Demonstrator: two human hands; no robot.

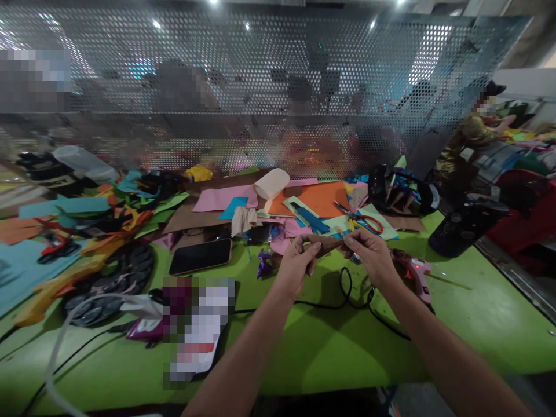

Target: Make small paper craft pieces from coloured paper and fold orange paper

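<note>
A small brown piece, seemingly folded paper [329, 245], is pinched between my two hands above the green table. My left hand [299, 260] grips its left end with thumb and fingers. At its right end, the fingertips of my right hand [367, 252] are closed on it. Just beyond my hands lie red-handled pliers or scissors [367, 223] and a blue-handled cutter [313, 219] on paper scraps. A pink glue gun [419, 277] rests right of my right hand. Left of my left hand is a small purple folded-paper piece [263, 263].
Coloured paper sheets [304, 198] cover the table's back, before a perforated metal screen [260, 87]. A dark phone [200, 256] lies left; a black tumbler [467, 227] stands right. A black cable [324, 304] crosses beneath my hands. Another person [467, 139] is at far right.
</note>
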